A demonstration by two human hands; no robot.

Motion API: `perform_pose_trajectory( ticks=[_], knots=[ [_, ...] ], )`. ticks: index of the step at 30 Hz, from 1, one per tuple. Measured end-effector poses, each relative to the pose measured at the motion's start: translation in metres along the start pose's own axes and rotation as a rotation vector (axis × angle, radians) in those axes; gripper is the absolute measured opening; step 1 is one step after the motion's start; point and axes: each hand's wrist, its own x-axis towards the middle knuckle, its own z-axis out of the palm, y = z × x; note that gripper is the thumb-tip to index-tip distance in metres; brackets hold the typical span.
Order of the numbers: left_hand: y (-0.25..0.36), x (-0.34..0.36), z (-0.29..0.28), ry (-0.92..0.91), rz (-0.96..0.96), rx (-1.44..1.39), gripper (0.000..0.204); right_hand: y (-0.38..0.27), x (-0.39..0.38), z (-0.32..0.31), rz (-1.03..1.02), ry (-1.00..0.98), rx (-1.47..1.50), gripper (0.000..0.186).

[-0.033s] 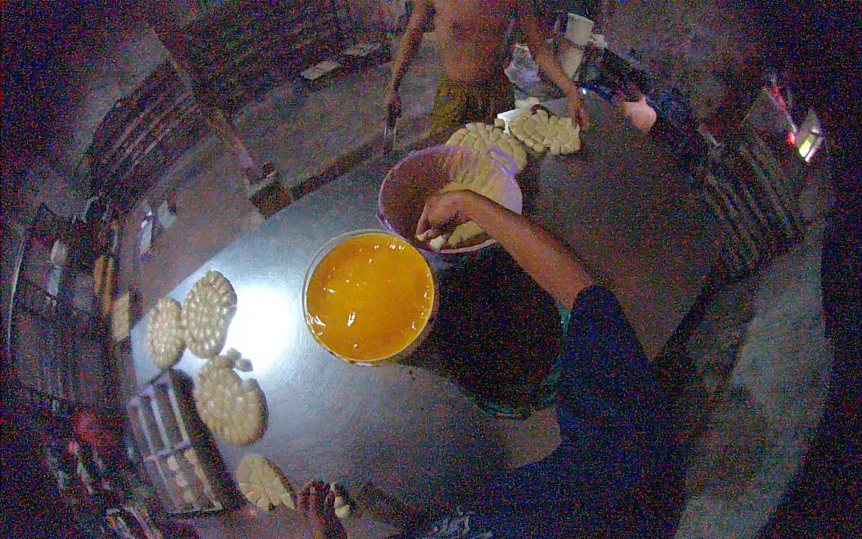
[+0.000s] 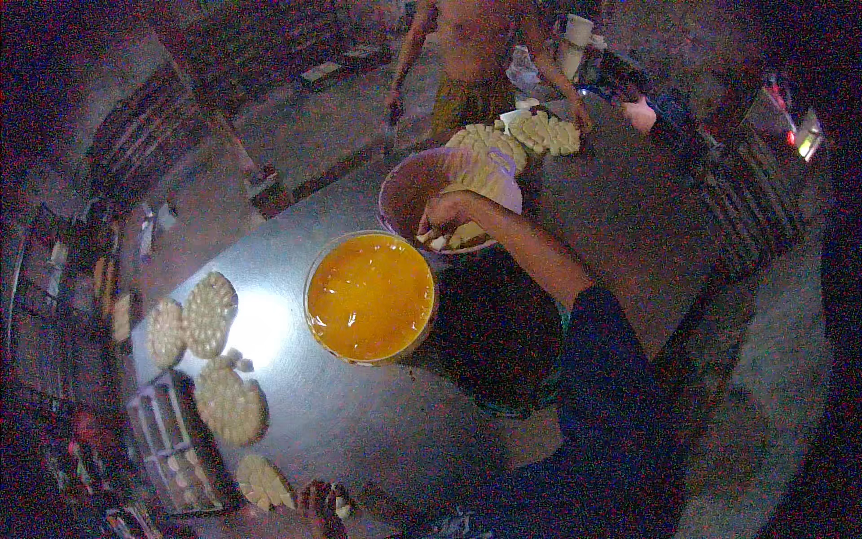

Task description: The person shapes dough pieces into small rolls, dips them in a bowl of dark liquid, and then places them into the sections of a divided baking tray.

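Observation:
My right hand reaches into a lavender bucket holding pale dough, its bent fingers closed on a small pale piece that is partly hidden. Just below the bucket is a round container of glossy orange-yellow liquid. Low at the frame's bottom, my left hand is dim and grainy beside small pale pieces and a flat dough round; whether it grips anything is unclear. More scored dough rounds lie on the metal table at the left.
A divided metal tray sits at the left edge. A large dark area with a teal rim lies under my right arm. Across the table a person stands, one hand beside scored dough sheets. Racks line the sides.

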Motion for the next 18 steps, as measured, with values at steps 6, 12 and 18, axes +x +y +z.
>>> perform_pose_trajectory(
  ticks=[6,12,18],
  knots=[
    [0.018,-0.005,-0.01,-0.097,-0.114,-0.5,0.032,-0.054,-0.074,-0.002,-0.183,-0.081,0.481,0.036],
    [0.037,0.018,0.047,-0.197,-0.226,-0.592,0.024,-0.098,-0.171,0.083,-0.616,-0.066,0.958,0.063],
    [0.107,0.055,0.146,-0.77,-0.201,-0.735,0.035,-0.141,-0.194,0.241,-0.616,-0.008,0.966,0.075]
  ],
)
